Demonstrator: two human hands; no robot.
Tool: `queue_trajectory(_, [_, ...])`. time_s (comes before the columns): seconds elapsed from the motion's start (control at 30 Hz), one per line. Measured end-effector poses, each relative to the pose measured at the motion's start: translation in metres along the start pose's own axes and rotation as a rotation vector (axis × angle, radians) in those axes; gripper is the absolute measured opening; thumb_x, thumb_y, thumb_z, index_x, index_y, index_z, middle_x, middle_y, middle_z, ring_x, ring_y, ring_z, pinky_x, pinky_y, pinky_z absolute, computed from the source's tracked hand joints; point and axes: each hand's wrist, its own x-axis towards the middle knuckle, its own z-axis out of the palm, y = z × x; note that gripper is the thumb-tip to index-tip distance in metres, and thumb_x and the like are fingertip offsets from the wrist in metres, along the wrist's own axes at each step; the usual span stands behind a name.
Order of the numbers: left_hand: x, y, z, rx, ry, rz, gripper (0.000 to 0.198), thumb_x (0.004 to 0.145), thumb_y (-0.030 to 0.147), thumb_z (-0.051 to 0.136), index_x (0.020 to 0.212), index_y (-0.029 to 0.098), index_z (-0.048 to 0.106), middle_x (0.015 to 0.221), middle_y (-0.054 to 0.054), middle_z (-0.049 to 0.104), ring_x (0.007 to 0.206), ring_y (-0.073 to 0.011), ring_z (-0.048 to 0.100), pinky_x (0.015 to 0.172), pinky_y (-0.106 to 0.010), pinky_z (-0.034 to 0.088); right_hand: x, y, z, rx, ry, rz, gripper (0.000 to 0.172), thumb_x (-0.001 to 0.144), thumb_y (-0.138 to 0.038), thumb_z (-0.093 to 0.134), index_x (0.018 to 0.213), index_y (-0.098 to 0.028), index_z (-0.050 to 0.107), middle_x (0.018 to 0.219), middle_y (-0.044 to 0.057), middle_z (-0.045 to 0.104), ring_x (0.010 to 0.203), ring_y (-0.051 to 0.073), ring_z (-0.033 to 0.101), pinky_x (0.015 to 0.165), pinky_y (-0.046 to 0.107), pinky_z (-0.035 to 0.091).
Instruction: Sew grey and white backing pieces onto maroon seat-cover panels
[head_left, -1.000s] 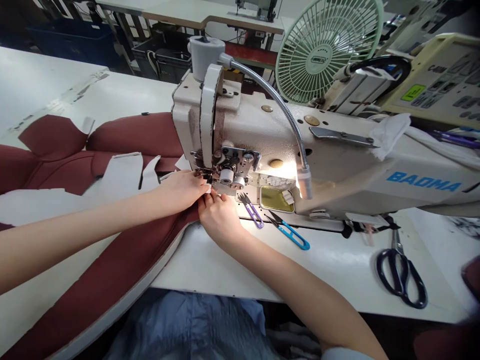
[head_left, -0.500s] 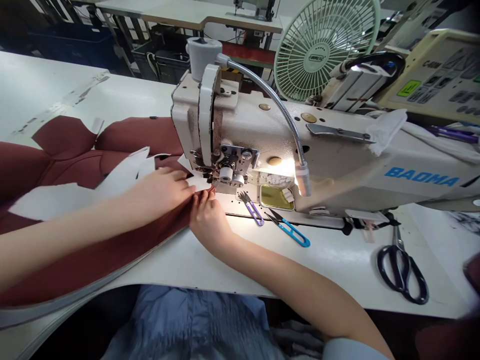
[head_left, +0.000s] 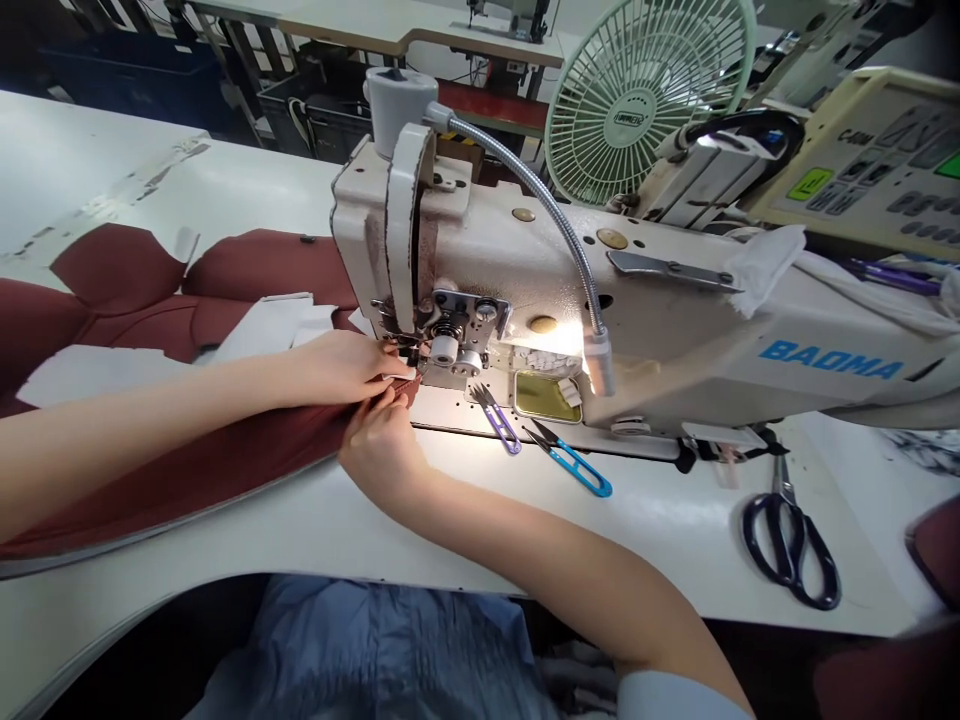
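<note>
Maroon fabric with a pale underside runs along the table to the needle area of a sewing machine. My left hand is at the needle, its thumb and fingers closed on the fabric edge, where a bit of white material shows. Just below it, my right hand pinches the near edge of the same fabric with curled fingers. Loose white pieces lie on the fabric behind my left forearm. The machine's lower parts and my left hand partly hide the fabric under the needle.
Purple thread snips and blue thread snips lie right of my hands, near a small yellowish tray. Black-handled scissors rest farther right. A bendable lamp hangs over the bed; a green fan stands behind.
My right hand has shifted left and slightly down along the fabric edge. My left hand's fingers have drawn in from lying flatter. The fabric's near edge and the white pieces have shifted.
</note>
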Motion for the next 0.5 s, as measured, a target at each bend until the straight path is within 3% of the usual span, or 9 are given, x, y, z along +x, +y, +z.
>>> queue_trajectory(0.1, [0.002,0.006,-0.002,0.014,-0.058,-0.034,0.041,0.093,0.020,0.038,0.120,0.027,0.068,0.093,-0.004,0.072,0.076,-0.0187,0.061,0.060,-0.028,0.033,0.006,0.001,0.002,-0.061,0.011,0.013,0.036,0.086,0.000,0.040,0.106,0.017,0.065,0.098,0.038,0.065,0.080,0.039,0.071,0.046,0.037,0.046])
queue_trajectory(0.23, [-0.001,0.005,-0.005,-0.006,-0.063,-0.014,0.039,0.095,0.024,0.039,0.121,0.027,0.068,0.087,-0.002,0.071,0.072,-0.0178,0.059,0.060,-0.028,0.032,0.008,0.000,0.002,-0.077,0.024,0.015,0.037,0.086,0.001,0.039,0.109,0.018,0.064,0.099,0.038,0.064,0.081,0.039,0.071,0.046,0.037,0.046])
queue_trajectory(0.33, [-0.001,0.001,-0.003,-0.064,-0.029,0.003,0.040,0.098,0.027,0.036,0.122,0.028,0.068,0.093,-0.002,0.072,0.079,-0.0180,0.061,0.065,-0.027,0.036,0.018,-0.004,-0.002,-0.019,-0.062,0.010,0.035,0.088,-0.001,0.041,0.107,0.016,0.065,0.100,0.038,0.065,0.082,0.040,0.071,0.046,0.038,0.047])
queue_trajectory(0.5, [0.003,-0.005,0.003,-0.037,-0.045,-0.004,0.036,0.095,0.032,0.040,0.110,0.029,0.073,0.079,-0.002,0.070,0.069,-0.0191,0.062,0.057,-0.028,0.034,0.041,-0.013,-0.007,0.161,-0.241,-0.046,0.023,0.086,-0.003,0.051,0.089,-0.001,0.074,0.083,0.025,0.072,0.078,0.042,0.071,0.048,0.042,0.052])
